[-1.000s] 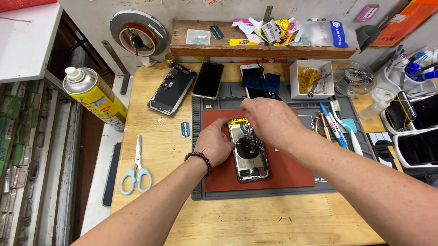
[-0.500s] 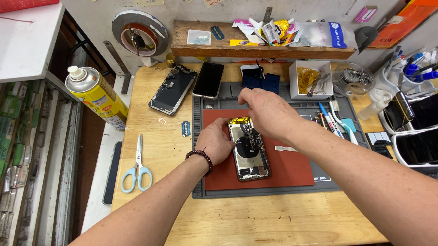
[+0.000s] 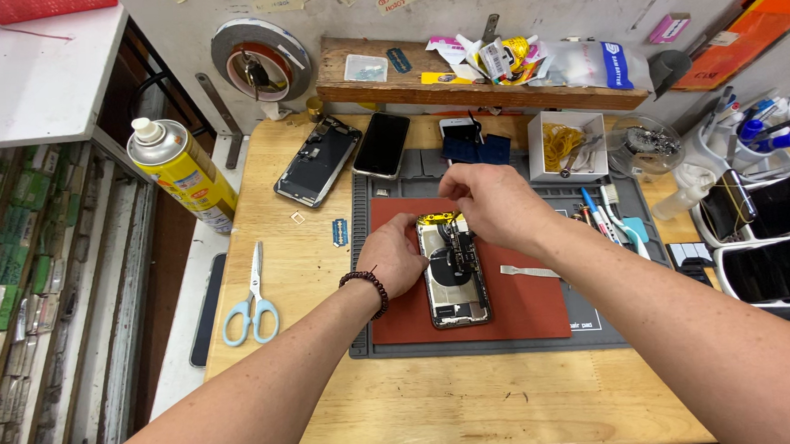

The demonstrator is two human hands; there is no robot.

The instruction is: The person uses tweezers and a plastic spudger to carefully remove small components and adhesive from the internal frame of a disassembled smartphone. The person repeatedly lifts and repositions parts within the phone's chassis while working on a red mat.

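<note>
Steadying the opened phone (image 3: 453,277) on the red mat (image 3: 523,305), left hand (image 3: 395,257) grasps its edge while right hand (image 3: 492,204) pinches a part at its far end.

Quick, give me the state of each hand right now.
Left hand: fingers curled on the left edge of the opened phone, steadying it.
Right hand: fingertips pinched over the phone's top end; what they pinch cannot be told.

Phone repair workshop: wooden bench (image 3: 439,406) with grey work mat (image 3: 500,177), opened phone (image 3: 451,273), spare screens (image 3: 381,144), spray can (image 3: 182,172), cluttered parts shelf (image 3: 460,90).
</note>
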